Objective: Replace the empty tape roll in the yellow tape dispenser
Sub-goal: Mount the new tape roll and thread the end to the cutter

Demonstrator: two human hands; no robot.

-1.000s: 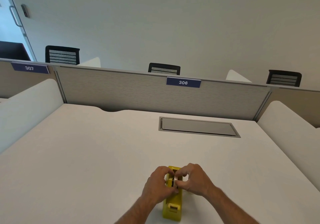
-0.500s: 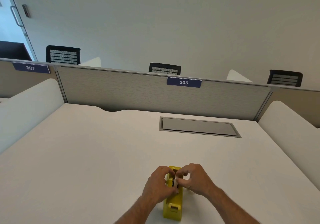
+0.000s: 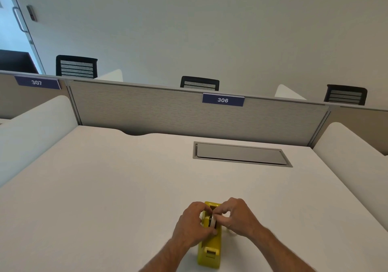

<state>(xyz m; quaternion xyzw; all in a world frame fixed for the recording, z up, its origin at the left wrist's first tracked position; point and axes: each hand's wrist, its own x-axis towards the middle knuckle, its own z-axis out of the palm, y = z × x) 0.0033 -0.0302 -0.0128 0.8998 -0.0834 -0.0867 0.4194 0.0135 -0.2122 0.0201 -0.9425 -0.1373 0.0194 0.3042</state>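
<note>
The yellow tape dispenser (image 3: pixel 210 250) stands on the white desk (image 3: pixel 105 187) near its front edge, with its cutter end towards me. My left hand (image 3: pixel 194 222) and my right hand (image 3: pixel 239 214) meet over the dispenser's well. Both pinch a pale tape roll (image 3: pixel 213 222) that stands on edge in the well, against a dark hub. Something pale shows on the desk just behind my right hand (image 3: pixel 231 232); I cannot tell what it is.
A grey cable hatch (image 3: pixel 241 154) is set flush in the desk further back. A grey partition (image 3: pixel 168 112) labelled 306 closes the far edge. White side screens rise at the left (image 3: pixel 31 129) and the right (image 3: pixel 352 156).
Both hands stay at the dispenser's well. The fingers have shifted slightly on the roll, which now shows more between them.
</note>
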